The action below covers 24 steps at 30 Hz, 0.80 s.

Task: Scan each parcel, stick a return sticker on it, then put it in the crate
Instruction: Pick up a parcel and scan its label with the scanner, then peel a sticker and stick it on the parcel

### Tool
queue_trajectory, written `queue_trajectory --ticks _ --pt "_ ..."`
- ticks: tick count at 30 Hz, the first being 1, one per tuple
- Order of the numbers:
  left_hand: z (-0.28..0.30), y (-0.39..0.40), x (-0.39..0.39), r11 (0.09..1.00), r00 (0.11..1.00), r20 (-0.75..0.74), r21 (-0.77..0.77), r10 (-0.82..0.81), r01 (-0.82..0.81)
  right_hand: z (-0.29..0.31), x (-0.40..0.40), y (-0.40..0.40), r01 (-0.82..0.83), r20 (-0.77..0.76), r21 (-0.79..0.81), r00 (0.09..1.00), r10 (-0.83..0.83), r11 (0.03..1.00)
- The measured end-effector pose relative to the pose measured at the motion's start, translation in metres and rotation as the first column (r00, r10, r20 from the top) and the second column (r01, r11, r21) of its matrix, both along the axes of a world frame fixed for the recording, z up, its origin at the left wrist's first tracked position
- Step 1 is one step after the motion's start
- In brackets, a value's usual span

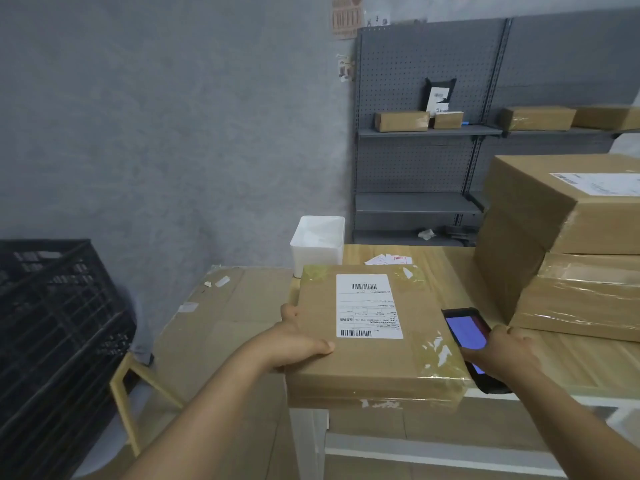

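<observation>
We hold a flat brown cardboard parcel [375,336] with a white barcode label [367,305] over the near left corner of the light wooden table [588,362]. Our left hand [298,344] grips its left edge, thumb on top. Our right hand [502,351] wraps around a black handheld scanner [467,332] with a lit blue screen, just beside the parcel's right edge. The black plastic crate [59,323] stands at far left. Red-and-white stickers [388,260] lie near a white square tub [317,244].
</observation>
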<state>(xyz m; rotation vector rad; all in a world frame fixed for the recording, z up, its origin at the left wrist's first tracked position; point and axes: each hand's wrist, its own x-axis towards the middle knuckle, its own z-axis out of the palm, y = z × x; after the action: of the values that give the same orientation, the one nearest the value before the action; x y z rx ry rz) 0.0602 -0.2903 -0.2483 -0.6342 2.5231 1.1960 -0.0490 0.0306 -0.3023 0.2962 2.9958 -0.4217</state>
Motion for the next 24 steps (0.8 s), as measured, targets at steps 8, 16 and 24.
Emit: queue_trajectory --ticks 8,16,24 --pt "0.026 -0.001 -0.051 0.972 0.974 -0.225 -0.228 0.001 -0.053 0.033 -0.044 -0.015 -0.155 -0.159 -0.287 0.981 0.113 0.945" --pt "0.024 0.011 -0.130 0.950 0.906 -0.390 -0.310 -0.166 0.041 0.044 -0.132 -0.046 -0.334 -0.207 -0.480 0.942 0.265 0.811" --pt "0.021 0.016 -0.199 0.961 0.880 -0.448 -0.276 -0.160 0.034 0.015 -0.228 -0.095 -0.468 -0.080 -0.420 0.873 0.482 0.778"
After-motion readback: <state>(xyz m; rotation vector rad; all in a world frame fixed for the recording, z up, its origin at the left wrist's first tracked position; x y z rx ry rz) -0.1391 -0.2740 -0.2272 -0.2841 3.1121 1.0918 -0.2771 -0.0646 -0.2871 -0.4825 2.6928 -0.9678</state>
